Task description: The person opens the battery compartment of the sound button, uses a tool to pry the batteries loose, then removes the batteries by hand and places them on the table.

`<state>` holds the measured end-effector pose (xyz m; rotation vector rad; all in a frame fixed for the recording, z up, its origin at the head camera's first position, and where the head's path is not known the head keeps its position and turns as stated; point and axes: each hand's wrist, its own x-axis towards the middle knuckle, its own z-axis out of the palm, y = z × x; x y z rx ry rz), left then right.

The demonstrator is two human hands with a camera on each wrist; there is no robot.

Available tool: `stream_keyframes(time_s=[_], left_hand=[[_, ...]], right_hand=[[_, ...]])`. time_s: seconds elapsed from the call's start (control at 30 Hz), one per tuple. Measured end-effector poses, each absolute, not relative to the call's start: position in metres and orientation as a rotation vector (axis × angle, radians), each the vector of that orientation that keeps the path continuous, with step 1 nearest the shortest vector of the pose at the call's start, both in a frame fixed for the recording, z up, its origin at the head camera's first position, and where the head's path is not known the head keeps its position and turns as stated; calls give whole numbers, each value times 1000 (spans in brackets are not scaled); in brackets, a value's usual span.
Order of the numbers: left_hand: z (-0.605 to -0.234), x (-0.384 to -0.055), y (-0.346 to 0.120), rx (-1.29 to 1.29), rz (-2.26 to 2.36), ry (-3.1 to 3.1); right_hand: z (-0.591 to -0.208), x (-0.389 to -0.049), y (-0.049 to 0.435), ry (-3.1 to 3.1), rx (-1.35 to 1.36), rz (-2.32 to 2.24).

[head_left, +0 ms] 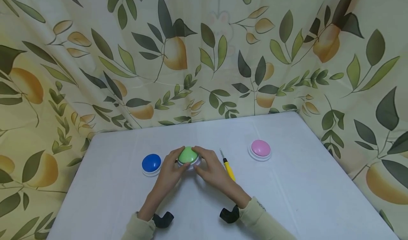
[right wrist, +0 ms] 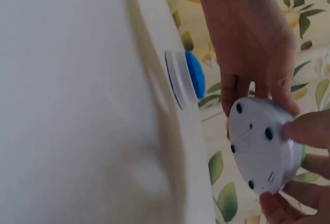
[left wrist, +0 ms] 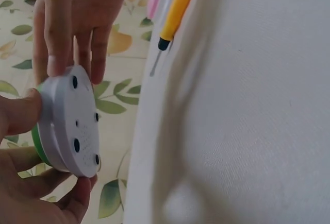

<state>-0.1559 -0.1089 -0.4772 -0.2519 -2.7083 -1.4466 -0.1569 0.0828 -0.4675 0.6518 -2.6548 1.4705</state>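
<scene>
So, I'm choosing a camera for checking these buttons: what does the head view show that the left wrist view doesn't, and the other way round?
Only the head view shows the blue button and the person's sleeves.

Only the left wrist view shows the underside of the green button, with its dark round spots.

Both show the green button held between the left hand and right hand, plus the pink button, yellow screwdriver, white table and leafy curtain.
</scene>
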Motion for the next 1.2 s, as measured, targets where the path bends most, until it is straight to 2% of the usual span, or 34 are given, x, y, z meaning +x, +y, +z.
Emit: stream_keyframes(time_s=[0.53,0.77,1.2], left_hand=[[-470,-153,-122,-237,-1827,-2671],[-470,-154,-123,-236,-2151,-2639],[-473,-157,-129,-460,-2632,-2543]], right_hand=[[-465,-158,111,-2506,938,1343],[-465,-164,115,-2435,934,1423],[-467,-167,117,-2410,896,1585]])
